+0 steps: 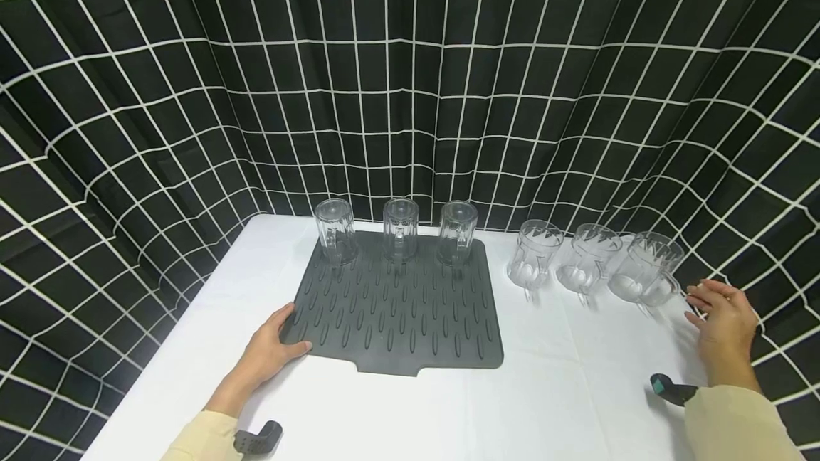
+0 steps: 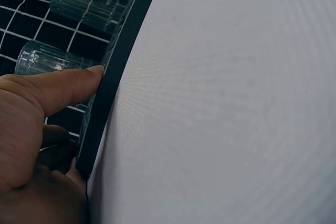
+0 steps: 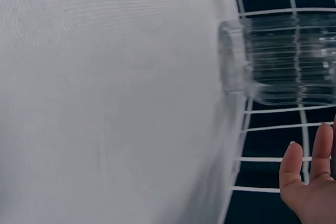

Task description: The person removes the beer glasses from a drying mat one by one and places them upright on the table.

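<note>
My left hand (image 1: pixel 269 347) rests at the near left corner of a dark grey ribbed drying mat (image 1: pixel 410 343). In the left wrist view its straight thumb (image 2: pixel 71 85) touches the mat's edge (image 2: pixel 107 87). Three clear glass mugs, left (image 1: pixel 336 232), middle (image 1: pixel 401 230) and right (image 1: pixel 458 233), stand upside down along the mat's far edge. To the right of the mat, three more glass mugs (image 1: pixel 534 255) (image 1: pixel 588 260) (image 1: pixel 643 269) stand upright in a row. My right hand (image 1: pixel 724 315), empty and with fingers slightly bent, is just right of the last mug, whose handle faces it.
A white cloth covers the table (image 1: pixel 544 390). Black curtain with a white grid (image 1: pixel 423 91) hangs close behind and along both sides. Dark wrist mounts, left (image 1: pixel 259 438) and right (image 1: pixel 673 390), stick out from the sleeves.
</note>
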